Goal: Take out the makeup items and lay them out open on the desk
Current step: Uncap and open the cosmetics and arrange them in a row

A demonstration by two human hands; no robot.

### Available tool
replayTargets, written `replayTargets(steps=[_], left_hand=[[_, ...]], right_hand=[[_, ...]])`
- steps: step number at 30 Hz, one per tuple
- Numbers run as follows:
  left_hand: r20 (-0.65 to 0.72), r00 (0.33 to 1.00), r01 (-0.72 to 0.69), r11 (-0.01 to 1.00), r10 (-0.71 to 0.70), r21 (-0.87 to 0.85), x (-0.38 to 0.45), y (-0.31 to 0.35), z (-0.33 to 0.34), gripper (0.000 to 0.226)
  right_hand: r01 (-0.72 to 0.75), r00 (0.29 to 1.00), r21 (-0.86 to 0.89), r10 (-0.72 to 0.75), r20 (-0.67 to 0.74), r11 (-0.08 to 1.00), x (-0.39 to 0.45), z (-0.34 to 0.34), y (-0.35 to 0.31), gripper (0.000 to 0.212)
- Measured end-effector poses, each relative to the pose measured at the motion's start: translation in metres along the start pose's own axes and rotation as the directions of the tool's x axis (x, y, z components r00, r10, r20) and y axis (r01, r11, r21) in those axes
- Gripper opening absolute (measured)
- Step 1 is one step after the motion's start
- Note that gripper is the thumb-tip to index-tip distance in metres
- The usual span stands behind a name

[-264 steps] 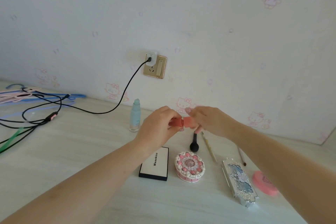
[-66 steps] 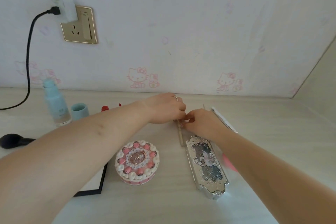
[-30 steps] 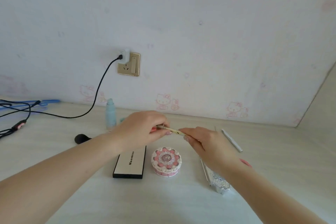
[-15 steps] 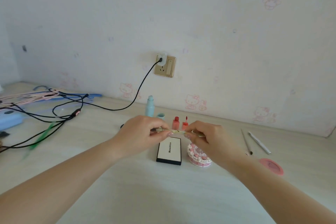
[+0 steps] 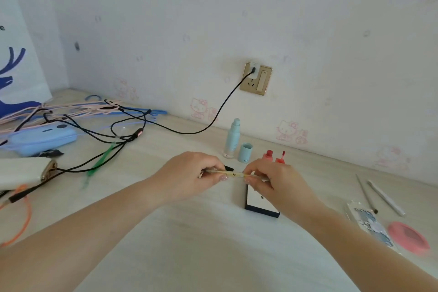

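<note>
In the head view, the left hand (image 5: 189, 176) and right hand (image 5: 272, 179) each pinch one end of a slim pencil (image 5: 233, 174), held level above the desk (image 5: 201, 232) near its back edge, probably to pull its cap off. The bottle (image 5: 232, 138) and its cap (image 5: 245, 153) stand apart by the back edge, already laid open.

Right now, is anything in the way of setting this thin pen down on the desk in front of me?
Nothing visible. Both hands, left hand and right hand, pinch the pen above the desk; the near stretch is bare. The white compact lies under the right hand.
</note>
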State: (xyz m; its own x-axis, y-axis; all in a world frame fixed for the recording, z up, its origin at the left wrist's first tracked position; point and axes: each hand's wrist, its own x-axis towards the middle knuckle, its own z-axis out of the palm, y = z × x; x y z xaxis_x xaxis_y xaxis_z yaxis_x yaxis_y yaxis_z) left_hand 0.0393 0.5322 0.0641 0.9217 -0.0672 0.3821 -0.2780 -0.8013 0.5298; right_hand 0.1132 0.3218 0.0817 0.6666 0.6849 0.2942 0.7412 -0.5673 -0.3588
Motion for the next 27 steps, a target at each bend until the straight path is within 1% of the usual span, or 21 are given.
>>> replayTargets(steps=[4,5,8,11,13,15,18,21,27], left_hand=[[0.104,0.994,0.026,0.999,-0.021,-0.048,-0.005,-0.019,0.000,0.006],[0.115,0.993,0.033,0.998,-0.027,-0.052,-0.006,-0.025,0.000,0.007],[0.095,0.995,0.026,1.000,-0.025,-0.006,-0.005,-0.044,0.001,0.008],[0.071,0.997,0.041,0.999,-0.043,0.032,0.000,-0.064,0.003,0.009],[0.061,0.996,0.062,0.997,-0.065,0.041,0.005,-0.076,0.005,0.011],[0.057,0.994,0.087,0.995,-0.090,0.051,0.011,-0.088,0.008,0.014],[0.081,0.988,0.129,0.989,-0.135,0.079,0.019,-0.099,0.011,0.017],[0.094,0.984,0.142,0.985,-0.152,0.098,0.026,-0.106,0.016,0.018],[0.049,0.985,0.157,0.981,-0.164,0.114,0.035,-0.111,0.022,0.018]], right_hand=[[0.000,1.000,0.028,0.000,0.010,1.000,0.010,0.019,0.004,0.007],[-0.006,1.000,0.046,0.005,0.022,0.999,0.012,0.024,0.005,0.010],[-0.018,0.997,0.096,0.010,0.078,0.995,0.019,0.039,0.011,0.024],[-0.049,0.990,0.071,0.039,0.139,0.996,0.032,0.053,0.016,0.030],[-0.085,0.985,0.030,0.080,0.154,0.996,0.041,0.061,0.020,0.029],[-0.114,0.984,-0.007,0.114,0.137,0.993,0.051,0.067,0.025,0.026],[-0.140,0.981,-0.051,0.145,0.126,0.989,0.061,0.073,0.030,0.021],[-0.134,0.982,-0.080,0.143,0.123,0.988,0.067,0.078,0.034,0.019],[-0.121,0.985,-0.083,0.130,0.114,0.989,0.072,0.082,0.040,0.019]])
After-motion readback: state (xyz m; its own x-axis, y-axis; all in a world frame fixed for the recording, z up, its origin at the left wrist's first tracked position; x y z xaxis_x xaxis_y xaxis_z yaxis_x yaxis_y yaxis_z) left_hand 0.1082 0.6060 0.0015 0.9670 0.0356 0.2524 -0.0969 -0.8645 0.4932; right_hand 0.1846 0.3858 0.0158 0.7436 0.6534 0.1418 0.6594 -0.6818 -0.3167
